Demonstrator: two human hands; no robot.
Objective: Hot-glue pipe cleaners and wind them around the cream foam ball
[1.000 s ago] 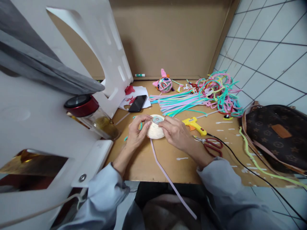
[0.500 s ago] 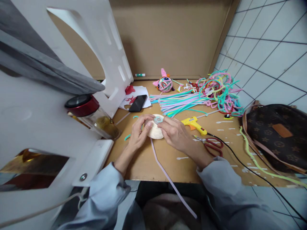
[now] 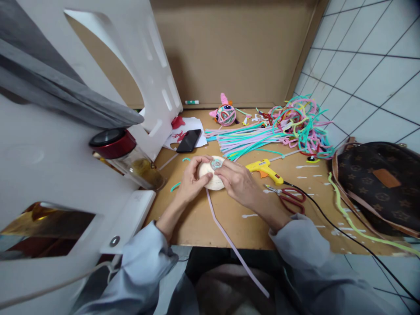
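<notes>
left hand: your left hand (image 3: 191, 181) is curled around the left side of the cream ball (image 3: 211, 176), the grip closed on it, fingers over its top edge.
right hand: your right hand (image 3: 239, 181) presses on the right side of the same ball, the grip closed on it, the fingertips (image 3: 220, 169) just beside the small round eye piece (image 3: 216, 164).
cream ball: it sits between your two grips, low over the counter (image 3: 229, 223); i cannot tell if it touches the wood.
eye piece: a little teal and pink disc on top of the ball, touching your right fingertips.
lilac strip: a long lilac strip (image 3: 229, 245) comes out from under your grips and runs toward you, over the counter edge.
glue gun: the yellow glue gun (image 3: 264, 170) lies just right of your right grip.
scissors: the red scissors (image 3: 290, 197) lie right of your right wrist, near the black cable (image 3: 328, 223).
pipe cleaners: a pile of coloured pipe cleaners (image 3: 278, 129) lies beyond your right grip.
finished ball: a pink and teal toy ball (image 3: 225, 114) stands well beyond both grips.
phone: a black phone (image 3: 188, 140) lies on white paper beyond your left grip.
jar: a glass jar with red lid (image 3: 126, 157) stands left of your left grip.
bag: a brown bag (image 3: 377, 183) lies far right of your right grip.
</notes>
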